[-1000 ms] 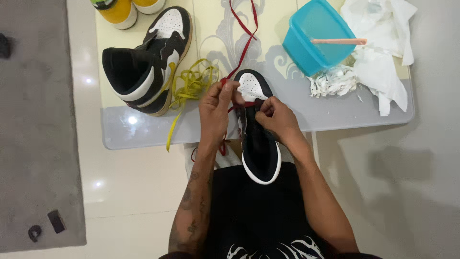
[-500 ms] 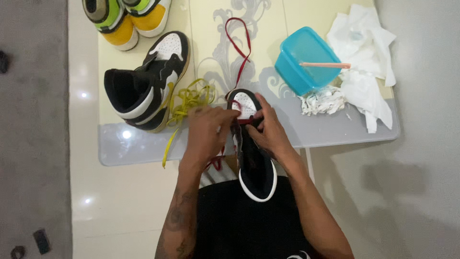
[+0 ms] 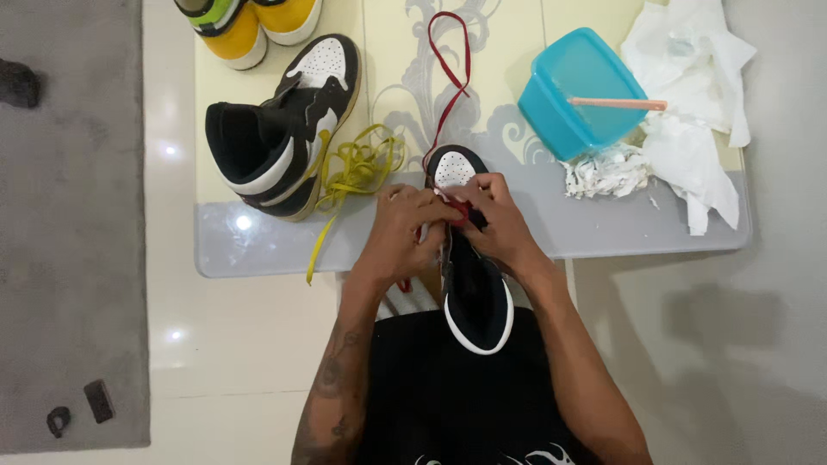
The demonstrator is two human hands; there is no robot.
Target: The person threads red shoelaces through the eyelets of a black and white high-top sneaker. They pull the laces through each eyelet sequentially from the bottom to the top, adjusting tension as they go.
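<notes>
Our left hand point(image 3: 405, 228) and right hand point(image 3: 495, 220) both pinching the red lace point(image 3: 448, 77) over our black-and-white sneaker point(image 3: 469, 284), yellow lace point(image 3: 357, 168) beside, table point(image 3: 603, 232) beneath.

Glossy glass-like table point(image 3: 603, 237), matt grey rug point(image 3: 69, 215), translucent plastic tub point(image 3: 577, 90), crumpled paper point(image 3: 689, 77), leather-look sneaker point(image 3: 469, 284)
</notes>
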